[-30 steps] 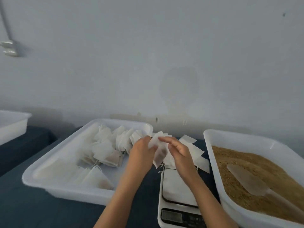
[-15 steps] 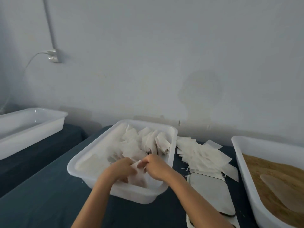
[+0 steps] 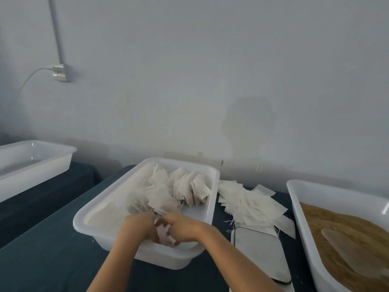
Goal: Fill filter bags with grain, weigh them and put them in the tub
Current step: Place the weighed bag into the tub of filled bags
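Pale wall [image 3: 210,60] is rising behind a dark desk [image 3: 52,249]. At the near end of the white tub [image 3: 88,220], both hands are holding one filter bag [image 3: 165,236] low inside it: the left hand [image 3: 140,227] is curling its fingers round the bag's left side, and the right hand [image 3: 183,228] is pinching its right side. More filled bags [image 3: 181,190] are lying heaped at the tub's 12 o'clock end. Just beside the tub at 3 o'clock, a scale [image 3: 259,253] is sitting, with loose empty bags [image 3: 250,203] piled at its far edge. Further toward 3 o'clock, a bin [image 3: 299,199] is holding brown grain [image 3: 336,224] with a scoop [image 3: 347,247] lying in it. At 9 o'clock, well apart, another tray [image 3: 42,165] is standing. A socket [image 3: 61,72] is hanging on the wall at 11 o'clock.
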`<state>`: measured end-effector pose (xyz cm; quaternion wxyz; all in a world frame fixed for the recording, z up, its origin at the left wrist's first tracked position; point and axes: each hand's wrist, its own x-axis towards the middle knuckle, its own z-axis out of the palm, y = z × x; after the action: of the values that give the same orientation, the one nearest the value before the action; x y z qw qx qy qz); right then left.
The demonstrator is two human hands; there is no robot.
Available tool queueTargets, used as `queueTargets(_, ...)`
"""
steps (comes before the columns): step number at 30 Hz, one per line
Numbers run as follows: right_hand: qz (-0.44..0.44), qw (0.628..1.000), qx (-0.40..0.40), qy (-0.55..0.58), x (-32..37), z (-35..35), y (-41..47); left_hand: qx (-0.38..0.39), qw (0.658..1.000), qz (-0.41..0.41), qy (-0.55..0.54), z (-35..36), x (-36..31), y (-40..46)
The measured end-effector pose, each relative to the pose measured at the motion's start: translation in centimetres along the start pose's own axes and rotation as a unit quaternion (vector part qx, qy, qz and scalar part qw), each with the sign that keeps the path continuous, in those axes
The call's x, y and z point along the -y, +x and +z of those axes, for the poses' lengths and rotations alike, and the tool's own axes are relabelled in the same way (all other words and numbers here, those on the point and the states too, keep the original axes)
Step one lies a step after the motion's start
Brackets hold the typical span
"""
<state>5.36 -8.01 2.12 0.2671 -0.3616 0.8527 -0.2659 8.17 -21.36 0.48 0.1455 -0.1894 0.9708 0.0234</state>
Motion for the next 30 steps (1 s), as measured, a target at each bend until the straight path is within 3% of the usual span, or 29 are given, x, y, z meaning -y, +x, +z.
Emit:
queueTargets(4,-0.079,0.976,-0.201,0.004,-1.3,-4.1,-1.4,-0.141,0.988,-0.03,-0.047,-1.2,-1.3,-0.1)
queueTargets(7,-0.033,0.937,-0.346,0.033,-4.7,-8.0,-2.7,-0.204,0.976,-0.006,-0.082,-2.0,-3.6,0.0)
queueTargets(10,0.068,0.899,-0.431,0.026,-9.6,-10.3,-3.5,-0.203,0.974,0.027,-0.095,-2.4,-6.1,0.3)
queueTargets(14,0.197,0.88,-0.432,-0.012,-15.2,-10.9,-4.0,-0.193,0.974,0.053,-0.102,-2.0,-8.0,1.0)
queueTargets(20,0.308,0.877,-0.368,-0.038,-18.4,-10.8,-3.4,-0.193,0.974,0.043,-0.107,-1.2,-8.3,1.5)
queueTargets(30,0.327,0.86,-0.38,-0.1,-19.2,-10.9,-2.3,-0.185,0.974,0.044,-0.122,-1.1,-8.3,1.2)
